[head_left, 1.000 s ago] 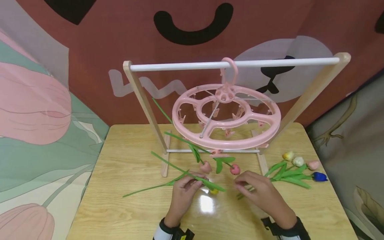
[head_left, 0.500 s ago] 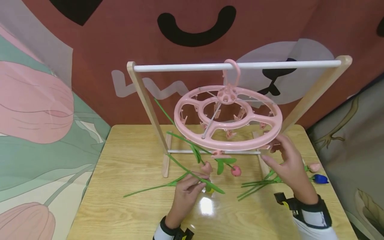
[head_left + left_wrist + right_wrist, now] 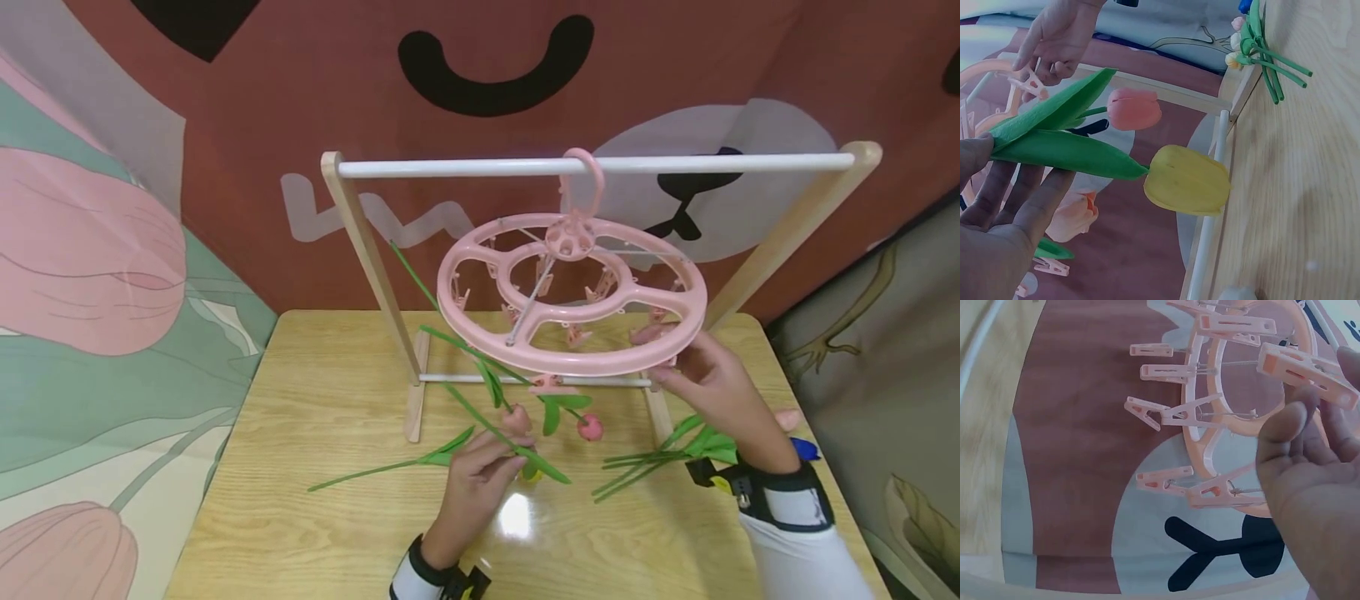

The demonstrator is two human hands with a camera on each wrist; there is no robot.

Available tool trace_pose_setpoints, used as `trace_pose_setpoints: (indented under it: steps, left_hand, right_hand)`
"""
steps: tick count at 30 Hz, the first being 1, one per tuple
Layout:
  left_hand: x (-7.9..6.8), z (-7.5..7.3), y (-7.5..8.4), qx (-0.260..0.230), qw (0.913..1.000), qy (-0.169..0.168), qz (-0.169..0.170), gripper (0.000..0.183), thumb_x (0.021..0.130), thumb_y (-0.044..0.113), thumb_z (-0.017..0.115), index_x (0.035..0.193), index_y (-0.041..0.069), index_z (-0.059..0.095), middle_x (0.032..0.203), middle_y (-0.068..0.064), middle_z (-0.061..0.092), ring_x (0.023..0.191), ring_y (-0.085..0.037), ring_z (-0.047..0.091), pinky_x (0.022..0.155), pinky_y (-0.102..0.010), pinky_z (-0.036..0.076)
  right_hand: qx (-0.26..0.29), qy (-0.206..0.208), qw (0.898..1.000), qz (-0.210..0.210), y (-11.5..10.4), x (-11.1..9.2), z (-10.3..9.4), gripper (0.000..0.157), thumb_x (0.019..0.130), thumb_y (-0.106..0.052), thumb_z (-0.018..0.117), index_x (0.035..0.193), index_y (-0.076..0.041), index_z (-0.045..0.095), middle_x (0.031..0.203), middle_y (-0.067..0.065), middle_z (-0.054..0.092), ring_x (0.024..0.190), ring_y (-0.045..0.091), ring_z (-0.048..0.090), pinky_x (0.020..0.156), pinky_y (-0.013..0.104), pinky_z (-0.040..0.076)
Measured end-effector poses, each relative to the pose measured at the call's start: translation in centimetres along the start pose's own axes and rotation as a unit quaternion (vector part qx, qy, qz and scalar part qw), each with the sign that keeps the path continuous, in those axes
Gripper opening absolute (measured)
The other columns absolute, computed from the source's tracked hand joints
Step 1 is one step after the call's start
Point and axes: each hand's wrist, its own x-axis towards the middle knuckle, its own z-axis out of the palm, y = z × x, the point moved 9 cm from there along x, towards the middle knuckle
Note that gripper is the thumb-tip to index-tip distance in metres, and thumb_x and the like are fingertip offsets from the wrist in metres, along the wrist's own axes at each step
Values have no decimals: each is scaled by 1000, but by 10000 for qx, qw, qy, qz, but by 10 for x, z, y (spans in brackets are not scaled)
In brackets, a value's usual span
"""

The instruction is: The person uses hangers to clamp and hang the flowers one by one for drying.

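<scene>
A second earlier your right grip [image 3: 712, 385] was low over the wood-grained desk [image 3: 322, 383]; now it had risen to four o'clock on the pink hanger [image 3: 577, 363], its thumb and fingers pinching a clip [image 3: 1304, 375]. Your left grip [image 3: 478, 477] had drifted slightly toward three o'clock, holding the yellow tulip [image 3: 1188, 181] at the base of its leaves (the head view showed only a scrap of blossom).

Two pink tulips [image 3: 590, 427] stayed below the hanger's six o'clock. From your left grip, a green stem [image 3: 367, 476] lay at nine o'clock and a tulip bundle [image 3: 705, 444] at three. Behind the wooden rack [image 3: 450, 168] stretched a reddish-brown cartoon backdrop [image 3: 322, 92], with a floral drape [image 3: 97, 417] at nine o'clock.
</scene>
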Motion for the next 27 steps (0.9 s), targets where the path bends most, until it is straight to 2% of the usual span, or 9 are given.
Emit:
trace_pose_setpoints:
  steps: [3, 7, 12, 15, 19, 23, 25, 27]
  left_hand:
    - [2, 1, 0, 129, 9999, 0, 12, 19, 93, -9, 67, 112, -9, 71, 114, -24, 70, 102, -29, 73, 84, -35, 65]
    - [5, 1, 0, 351, 9994, 52, 42, 18, 94, -6, 68, 111, -6, 73, 115, -24, 71, 111, -25, 71, 86, -33, 64]
    - [8, 2, 1, 419, 9990, 102, 87, 18, 94, -7, 68, 111, -5, 73, 117, -21, 72, 126, -25, 65, 95, -36, 60]
    - [11, 4, 1, 338, 9993, 96, 132, 18, 93, -8, 68, 110, -8, 72, 116, -21, 71, 127, -24, 64, 97, -37, 59]
    - [15, 8, 0, 139, 9998, 91, 108, 18, 94, -9, 66, 111, -11, 71, 114, -24, 70, 122, -29, 66, 93, -38, 61]
    - [20, 11, -2, -47, 9999, 139, 3, 19, 95, -7, 66, 114, -10, 70, 116, -25, 70, 113, -35, 69, 89, -38, 63]
    - [22, 13, -3, -109, 9998, 181, -65, 19, 96, -7, 66, 114, -9, 70, 116, -25, 70, 109, -32, 71, 88, -38, 63]
    - [23, 15, -2, -125, 9997, 196, -105, 19, 96, -6, 66, 114, -8, 70, 115, -24, 70, 108, -27, 72, 86, -38, 64]
  right_hand:
    - [431, -8, 9990, -75, -1, 1, -1, 49, 90, 26, 57, 136, 15, 46, 124, 9, 65, 110, 11, 65, 88, 18, 60]
    - [835, -79, 9960, -325, -5, 3, -1, 53, 88, 28, 57, 139, 16, 45, 127, 9, 62, 109, 11, 64, 87, 18, 60]
    - [675, -294, 9972, -163, -7, 2, 1, 55, 89, 26, 58, 142, 15, 47, 139, 6, 61, 106, 7, 65, 88, 17, 60]
    - [609, -521, 9968, -28, -7, 1, 5, 57, 88, 27, 58, 142, 11, 50, 134, 5, 63, 104, 6, 67, 87, 18, 60]
    - [829, -684, 9942, -46, -8, 1, 9, 59, 86, 29, 60, 140, 6, 52, 123, 2, 64, 103, 7, 69, 84, 20, 62]
    - [1157, -702, 9907, -171, -8, 1, 15, 57, 85, 28, 62, 136, 6, 53, 120, 5, 66, 102, 11, 72, 81, 24, 64]
    - [1204, -714, 9901, -145, -7, 0, 19, 55, 85, 28, 63, 135, 5, 54, 119, 5, 66, 103, 13, 73, 80, 27, 64]
    - [991, -675, 9928, -71, -5, -1, 23, 56, 85, 26, 65, 135, 3, 56, 119, 3, 67, 102, 12, 73, 78, 27, 65]
